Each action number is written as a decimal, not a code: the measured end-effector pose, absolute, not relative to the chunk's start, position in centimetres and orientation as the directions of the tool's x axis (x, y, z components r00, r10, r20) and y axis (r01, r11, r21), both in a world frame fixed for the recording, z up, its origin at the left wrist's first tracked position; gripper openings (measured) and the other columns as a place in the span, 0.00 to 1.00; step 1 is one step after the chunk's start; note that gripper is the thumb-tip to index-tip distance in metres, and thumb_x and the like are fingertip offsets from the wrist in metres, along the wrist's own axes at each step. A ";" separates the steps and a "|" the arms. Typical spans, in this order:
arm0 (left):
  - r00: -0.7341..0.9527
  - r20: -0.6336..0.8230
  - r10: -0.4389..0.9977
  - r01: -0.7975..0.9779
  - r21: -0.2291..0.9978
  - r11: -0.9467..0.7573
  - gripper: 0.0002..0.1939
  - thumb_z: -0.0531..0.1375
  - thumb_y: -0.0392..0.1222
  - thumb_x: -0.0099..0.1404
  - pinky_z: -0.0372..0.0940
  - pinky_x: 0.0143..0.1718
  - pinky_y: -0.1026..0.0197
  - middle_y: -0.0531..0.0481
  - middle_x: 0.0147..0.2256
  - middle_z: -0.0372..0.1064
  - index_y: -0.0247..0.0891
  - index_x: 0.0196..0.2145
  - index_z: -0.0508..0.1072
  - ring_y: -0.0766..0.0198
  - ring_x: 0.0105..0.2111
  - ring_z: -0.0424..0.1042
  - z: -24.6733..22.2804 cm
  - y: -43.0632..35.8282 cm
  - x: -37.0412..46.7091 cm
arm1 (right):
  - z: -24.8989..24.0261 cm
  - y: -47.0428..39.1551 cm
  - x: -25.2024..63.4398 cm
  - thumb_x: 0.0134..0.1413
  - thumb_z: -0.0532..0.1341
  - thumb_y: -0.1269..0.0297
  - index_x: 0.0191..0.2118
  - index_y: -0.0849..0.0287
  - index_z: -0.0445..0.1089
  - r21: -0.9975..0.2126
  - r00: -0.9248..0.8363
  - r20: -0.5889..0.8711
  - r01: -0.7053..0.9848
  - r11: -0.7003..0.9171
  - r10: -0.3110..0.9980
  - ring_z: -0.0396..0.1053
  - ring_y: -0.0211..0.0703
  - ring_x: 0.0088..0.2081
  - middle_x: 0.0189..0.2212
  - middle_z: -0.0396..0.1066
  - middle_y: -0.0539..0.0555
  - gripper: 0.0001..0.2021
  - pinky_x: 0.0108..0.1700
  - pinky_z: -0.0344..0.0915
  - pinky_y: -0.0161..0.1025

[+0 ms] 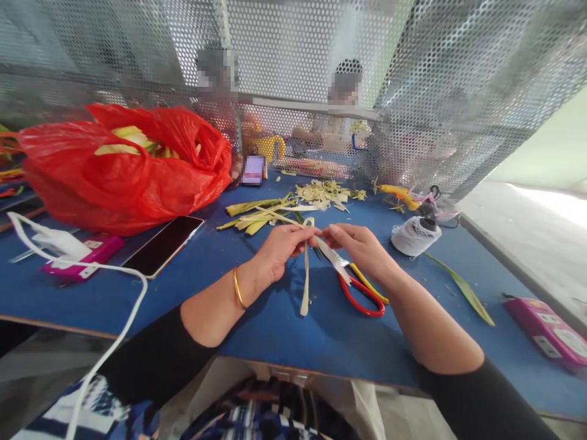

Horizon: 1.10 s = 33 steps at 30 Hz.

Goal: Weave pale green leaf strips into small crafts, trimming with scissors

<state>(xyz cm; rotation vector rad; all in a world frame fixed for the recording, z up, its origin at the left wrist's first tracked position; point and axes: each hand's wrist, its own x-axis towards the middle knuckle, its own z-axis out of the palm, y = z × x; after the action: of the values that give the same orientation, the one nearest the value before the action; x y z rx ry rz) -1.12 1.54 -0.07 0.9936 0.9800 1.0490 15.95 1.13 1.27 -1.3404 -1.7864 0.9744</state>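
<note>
Pale, flat leaf strips are pinched and folded between my two hands over the middle of the table. My left hand, below a gold bangle, is closed on them, a small loop standing above its fingertips. My right hand meets it fingertip to fingertip, also closed on the strips; one end slants down to the right. Scissors with red and yellow handles lie under that slanting end, their blades partly hidden. Just beyond my hands lies a bundle of yellow-green leaf strips.
A red plastic bag of leaves stands at the left, near a dark phone and a magenta power strip. White thread stands right; leaf scraps lie behind. A perforated metal screen borders the blue table.
</note>
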 end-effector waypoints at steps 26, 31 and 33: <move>0.266 -0.348 0.899 -0.152 0.906 0.395 0.08 0.62 0.36 0.63 0.64 0.26 0.66 0.52 0.20 0.69 0.34 0.29 0.80 0.71 0.19 0.68 0.0 1.5 -1.1 | 0.1 2.6 16.2 0.41 0.71 0.54 0.27 0.58 0.72 -0.983 0.155 0.011 -0.179 0.039 0.988 0.72 0.38 0.27 0.26 0.75 0.52 0.14 0.28 0.65 0.33; 0.354 -0.367 0.860 -0.258 0.846 0.467 0.06 0.63 0.36 0.63 0.62 0.20 0.70 0.52 0.20 0.68 0.31 0.30 0.79 0.73 0.17 0.65 -0.1 1.8 -1.4 | 0.3 2.9 16.8 0.44 0.66 0.43 0.32 0.58 0.72 -0.976 0.083 0.092 0.205 0.073 0.992 0.73 0.44 0.34 0.30 0.76 0.54 0.20 0.34 0.66 0.38; 0.331 -0.363 0.871 -0.314 0.828 0.464 0.06 0.62 0.35 0.63 0.62 0.19 0.70 0.53 0.20 0.67 0.31 0.30 0.79 0.74 0.17 0.64 -0.2 2.0 -1.4 | 0.3 2.5 16.5 0.44 0.66 0.43 0.30 0.59 0.73 -0.940 -0.133 0.032 0.334 0.075 0.991 0.72 0.42 0.32 0.27 0.75 0.53 0.21 0.35 0.65 0.38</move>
<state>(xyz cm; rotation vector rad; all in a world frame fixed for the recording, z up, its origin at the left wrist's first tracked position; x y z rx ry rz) -1.38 2.03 -0.18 0.7257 0.9193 0.8702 16.46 2.50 0.29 -1.3537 -1.5827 1.0769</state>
